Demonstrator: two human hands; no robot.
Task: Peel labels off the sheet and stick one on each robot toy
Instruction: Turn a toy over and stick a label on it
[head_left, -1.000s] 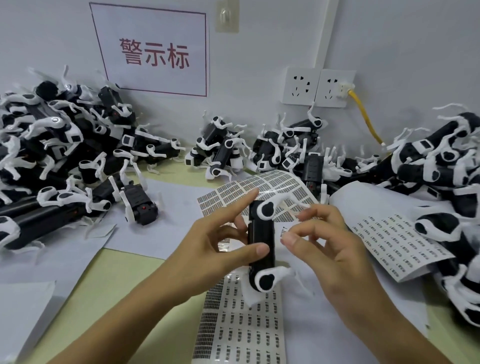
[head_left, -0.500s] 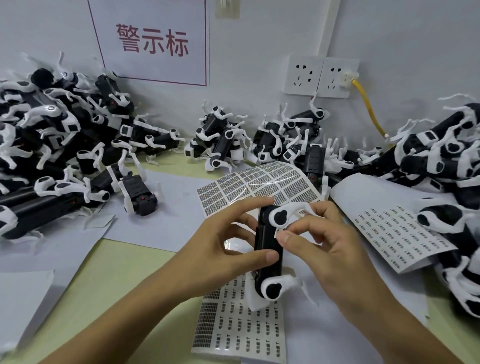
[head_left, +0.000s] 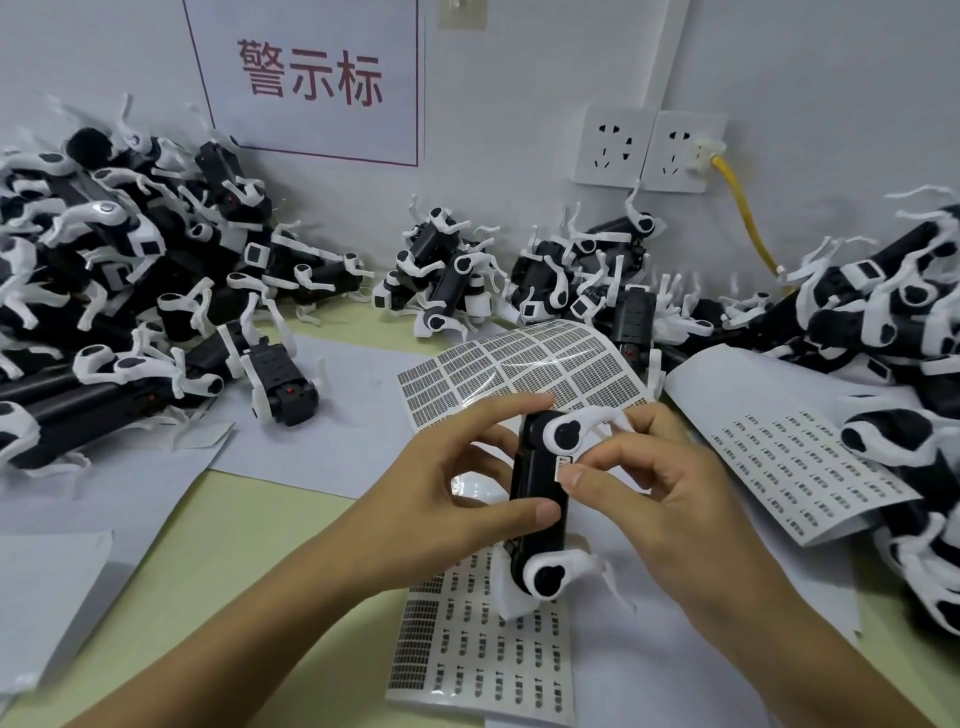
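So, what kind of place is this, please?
Probably a small toy assembly or packing bench. Heaps of identical black-and-white robot toys lie along the wall, printed label sheets cover the table, and the left hand holds one toy being labelled.

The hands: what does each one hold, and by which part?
Left hand grips the robot toy by its black body. Right hand presses a small label onto it.

Small assembly or packing workbench, heaps of identical black-and-white robot toys (head_left: 130, 291) at left, centre and right, label sheets (head_left: 524, 364) on the pale table (head_left: 218, 545), red-lettered wall sign (head_left: 311, 78) top centre, wall sockets (head_left: 649, 150) upper right
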